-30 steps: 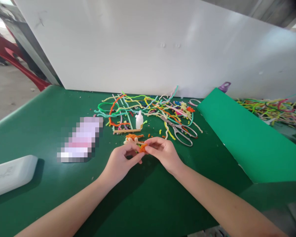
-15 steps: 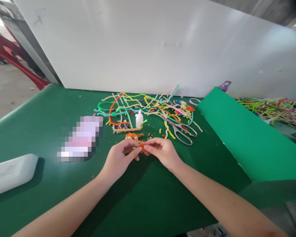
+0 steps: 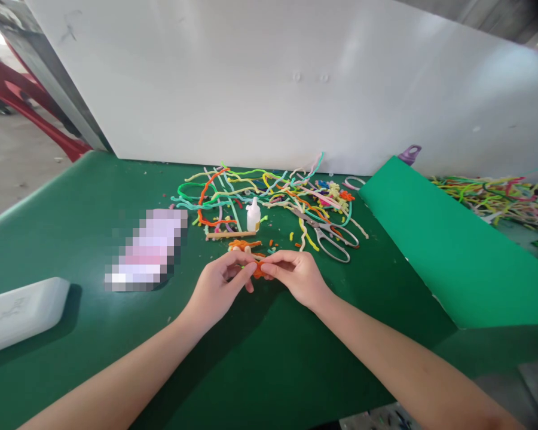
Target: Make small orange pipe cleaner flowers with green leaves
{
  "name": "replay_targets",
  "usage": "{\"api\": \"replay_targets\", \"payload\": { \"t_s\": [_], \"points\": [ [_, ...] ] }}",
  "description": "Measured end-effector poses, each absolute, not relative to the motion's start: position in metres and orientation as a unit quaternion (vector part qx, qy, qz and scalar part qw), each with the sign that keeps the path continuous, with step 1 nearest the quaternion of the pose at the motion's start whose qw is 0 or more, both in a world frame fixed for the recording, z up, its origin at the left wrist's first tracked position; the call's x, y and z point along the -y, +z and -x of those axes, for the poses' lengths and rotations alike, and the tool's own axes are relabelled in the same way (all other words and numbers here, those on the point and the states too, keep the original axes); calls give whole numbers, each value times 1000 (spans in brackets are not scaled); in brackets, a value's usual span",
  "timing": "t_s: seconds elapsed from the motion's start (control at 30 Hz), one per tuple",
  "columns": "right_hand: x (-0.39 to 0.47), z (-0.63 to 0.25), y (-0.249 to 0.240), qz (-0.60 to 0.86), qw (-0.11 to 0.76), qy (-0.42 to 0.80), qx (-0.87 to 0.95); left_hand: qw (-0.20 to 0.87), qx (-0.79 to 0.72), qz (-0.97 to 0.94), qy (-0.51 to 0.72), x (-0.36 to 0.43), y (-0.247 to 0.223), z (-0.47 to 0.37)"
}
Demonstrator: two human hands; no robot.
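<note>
My left hand (image 3: 224,279) and my right hand (image 3: 296,275) meet at the middle, pinching a small orange fuzzy piece (image 3: 259,270) between thumbs and fingertips. Parts of that piece are hidden by my fingers. Just behind my left fingertips lies another orange fuzzy bundle (image 3: 242,245). Beyond it are a wooden stick (image 3: 231,235) and an upright white glue bottle (image 3: 253,216). Scissors (image 3: 325,230) with grey handles rest to the right, among many coloured fuzzy stems (image 3: 251,190).
A phone-like object (image 3: 147,248), pixelated, and a white case (image 3: 27,313) lie at left. A green board (image 3: 461,251) slants at right, a purple loop (image 3: 410,154) behind it. More stems (image 3: 488,197) lie far right. A white panel (image 3: 269,83) borders the table.
My left thumb has drawn back slightly to the left, so more of the orange piece shows. Both hands remain in nearly the same place.
</note>
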State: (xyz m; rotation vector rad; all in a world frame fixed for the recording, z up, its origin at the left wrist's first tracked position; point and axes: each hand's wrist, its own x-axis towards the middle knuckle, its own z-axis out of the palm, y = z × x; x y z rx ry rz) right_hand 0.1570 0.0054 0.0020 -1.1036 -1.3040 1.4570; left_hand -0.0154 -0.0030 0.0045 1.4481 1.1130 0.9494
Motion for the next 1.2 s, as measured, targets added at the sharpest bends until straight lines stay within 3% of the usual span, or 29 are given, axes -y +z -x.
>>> {"api": "replay_targets", "payload": {
  "t_s": [0.5, 1.2],
  "points": [
    [-6, -152, 0, 398, 442, 662, 456, 494, -467, -609, 408, 5, 7, 12],
    [-7, -156, 4, 424, 455, 628, 469, 487, -490, -586, 424, 5, 1, 16]
  ]
}}
